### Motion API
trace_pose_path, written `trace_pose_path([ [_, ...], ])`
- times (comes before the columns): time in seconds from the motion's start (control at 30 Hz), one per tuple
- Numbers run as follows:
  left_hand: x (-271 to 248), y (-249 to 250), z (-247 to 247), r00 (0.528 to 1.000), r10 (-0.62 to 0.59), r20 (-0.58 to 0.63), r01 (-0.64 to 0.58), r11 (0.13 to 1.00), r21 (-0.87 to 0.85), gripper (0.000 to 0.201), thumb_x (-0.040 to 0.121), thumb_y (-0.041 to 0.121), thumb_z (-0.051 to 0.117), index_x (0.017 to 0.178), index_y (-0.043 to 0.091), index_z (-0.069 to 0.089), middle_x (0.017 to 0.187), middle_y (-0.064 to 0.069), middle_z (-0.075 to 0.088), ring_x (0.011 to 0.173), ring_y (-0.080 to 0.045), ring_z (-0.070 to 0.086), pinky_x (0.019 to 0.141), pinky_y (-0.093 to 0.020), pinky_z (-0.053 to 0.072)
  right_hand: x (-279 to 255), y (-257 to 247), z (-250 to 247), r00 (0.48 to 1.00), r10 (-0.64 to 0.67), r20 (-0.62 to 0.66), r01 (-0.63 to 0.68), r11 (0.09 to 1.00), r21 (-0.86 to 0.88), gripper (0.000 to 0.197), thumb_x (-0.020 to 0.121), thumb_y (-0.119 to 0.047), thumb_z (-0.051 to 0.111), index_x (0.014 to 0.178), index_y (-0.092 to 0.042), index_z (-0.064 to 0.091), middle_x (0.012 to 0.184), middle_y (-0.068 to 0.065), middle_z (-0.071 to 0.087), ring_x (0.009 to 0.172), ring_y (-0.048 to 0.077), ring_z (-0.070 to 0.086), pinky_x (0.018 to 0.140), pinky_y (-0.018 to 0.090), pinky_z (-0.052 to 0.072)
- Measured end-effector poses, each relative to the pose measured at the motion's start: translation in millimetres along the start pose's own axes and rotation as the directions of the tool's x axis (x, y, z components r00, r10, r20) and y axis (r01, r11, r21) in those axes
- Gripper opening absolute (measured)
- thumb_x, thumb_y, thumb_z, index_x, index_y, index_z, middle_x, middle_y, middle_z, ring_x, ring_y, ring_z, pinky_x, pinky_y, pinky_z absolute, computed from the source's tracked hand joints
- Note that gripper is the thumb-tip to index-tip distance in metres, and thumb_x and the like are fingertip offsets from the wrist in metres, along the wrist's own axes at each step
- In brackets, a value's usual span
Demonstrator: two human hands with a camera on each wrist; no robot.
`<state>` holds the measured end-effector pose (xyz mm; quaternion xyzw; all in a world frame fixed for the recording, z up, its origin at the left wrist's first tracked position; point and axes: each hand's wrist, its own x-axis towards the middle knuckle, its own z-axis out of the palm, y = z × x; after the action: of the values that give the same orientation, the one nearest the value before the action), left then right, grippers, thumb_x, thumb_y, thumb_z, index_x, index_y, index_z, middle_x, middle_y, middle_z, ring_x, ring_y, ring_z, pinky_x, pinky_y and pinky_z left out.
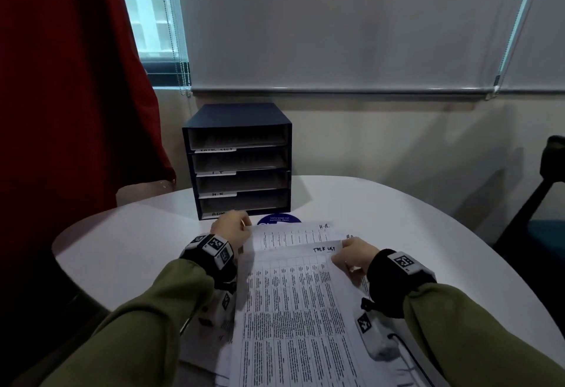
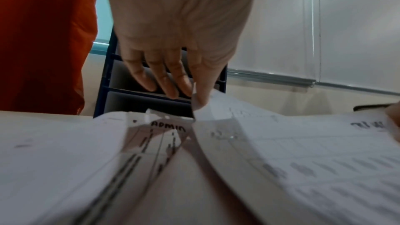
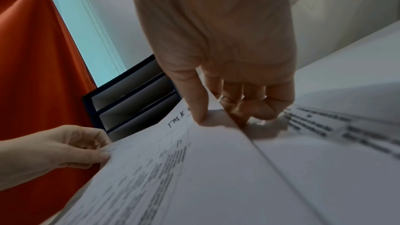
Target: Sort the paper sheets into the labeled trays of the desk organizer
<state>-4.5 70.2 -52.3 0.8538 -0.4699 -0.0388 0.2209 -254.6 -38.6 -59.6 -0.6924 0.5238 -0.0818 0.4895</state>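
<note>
1. The main risk I see is a double pick: the white printed paper sheet headed "TASK LIST" (image 1: 293, 295) lies on a loose stack, with the sheet marked "H.R." (image 1: 293, 235) directly under it, so a second sheet could ride along into the wrong tray.
2. The sheet is thin and limp. Held only at its far corners it may sag or buckle against the slot edge of the dark blue four-tray desk organizer (image 1: 240, 160) instead of sliding in.
3. The trays are labelled top to bottom TASK LIST, I.T., H.R. and ADMIN. The labels are small and the slots sit close together, so a slip into the neighbouring I.T. tray seems possible.
4. The left hand (image 1: 232, 229) pinches the far left corner of the lifted sheet between thumb and fingers.
5. The right hand (image 1: 356, 259) grips the far right corner, thumb on top and fingers curled beneath.
6. The sheet spans between both hands above the stack on the white round table (image 1: 397, 218), just in front of the organizer.
</note>
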Motion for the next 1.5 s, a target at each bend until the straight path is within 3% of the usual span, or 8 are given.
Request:
trace_pose_path([
  [0.17,-13,-5,-3,0.943,-0.060,0.327,0.269,0.713,-0.647,0.011,0.096,0.026,0.048,0.090,0.018,0.045,0.079,-0.004,0.043,0.070,-0.018,0.041,0.062,-0.031,0.037,6,-6,-6,0.999,0.014,-0.047,-0.010,0.997,0.077,0.022,0.075,0.008,0.047,0.081,-0.010,0.058,0.077,0.012,0.049,0.061,0.021,0.046,0.052,0.023,0.036],
  [0.27,-23,-4,-5,0.867,-0.028,0.498,0.377,0.690,-0.618,0.028,0.090,0.011,0.059,0.112,0.014,0.043,0.102,-0.012,0.053,0.088,-0.026,0.053,0.072,-0.036,0.048,14,-10,-2,0.998,0.009,-0.059,-0.006,0.998,0.061,0.026,0.075,0.009,0.047,0.091,-0.007,0.060,0.084,0.014,0.054,0.070,0.024,0.050,0.057,0.026,0.037],
  [0.43,-28,-5,-2,0.877,-0.051,0.478,0.333,0.783,-0.526,0.060,0.076,-0.018,0.057,0.130,0.004,0.042,0.123,-0.022,0.057,0.114,-0.040,0.056,0.099,-0.052,0.046,28,-6,9,0.999,-0.008,-0.033,0.007,1.000,-0.028,0.032,0.072,0.007,0.048,0.100,0.005,0.063,0.080,0.019,0.064,0.069,0.028,0.057,0.056,0.026,0.043],
  [0.67,-40,-17,-19,0.779,-0.111,0.617,0.402,0.845,-0.354,0.024,0.082,-0.008,0.062,0.096,0.010,0.055,0.084,-0.012,0.062,0.083,-0.029,0.061,0.071,-0.039,0.051,29,9,-18,0.994,0.019,-0.106,-0.016,0.999,0.031,0.009,0.088,-0.005,0.056,0.091,-0.010,0.050,0.070,0.003,0.048,0.057,0.014,0.047,0.045,0.018,0.041],
  [0.8,-50,-22,-24,0.706,-0.134,0.695,0.407,0.880,-0.244,0.037,0.078,-0.006,0.066,0.107,0.016,0.060,0.107,-0.018,0.067,0.090,-0.031,0.065,0.085,-0.044,0.053,32,14,-23,0.994,0.086,-0.071,-0.079,0.992,0.096,0.019,0.087,-0.007,0.059,0.072,-0.013,0.049,0.072,0.006,0.050,0.058,0.017,0.048,0.050,0.023,0.042],
  [1.0,-58,-19,-23,0.707,-0.170,0.686,0.431,0.874,-0.227,0.036,0.079,-0.005,0.066,0.109,0.014,0.060,0.118,-0.016,0.066,0.096,-0.030,0.065,0.083,-0.041,0.055,40,13,-19,0.993,0.044,-0.108,-0.033,0.994,0.100,0.009,0.084,-0.004,0.063,0.088,-0.009,0.056,0.079,0.007,0.054,0.071,0.023,0.055,0.074,0.032,0.049],
  [1.33,-63,-25,-25,0.695,-0.182,0.696,0.464,0.853,-0.240,0.042,0.078,-0.006,0.066,0.113,0.016,0.062,0.115,-0.016,0.068,0.103,-0.034,0.065,0.091,-0.047,0.053,29,-11,-1,0.996,-0.091,0.002,0.086,0.930,-0.358,0.020,0.074,-0.003,0.062,0.090,-0.015,0.062,0.074,0.004,0.061,0.068,0.024,0.060,0.056,0.023,0.049],
  [1.5,-59,-30,-26,0.770,-0.120,0.627,0.418,0.837,-0.353,0.036,0.078,-0.001,0.069,0.111,0.011,0.063,0.100,-0.016,0.071,0.091,-0.032,0.068,0.085,-0.047,0.056,29,-24,-5,0.975,-0.224,0.008,0.218,0.941,-0.260,0.025,0.084,0.001,0.050,0.072,-0.020,0.057,0.070,0.003,0.056,0.066,0.019,0.053,0.050,0.023,0.044],
])
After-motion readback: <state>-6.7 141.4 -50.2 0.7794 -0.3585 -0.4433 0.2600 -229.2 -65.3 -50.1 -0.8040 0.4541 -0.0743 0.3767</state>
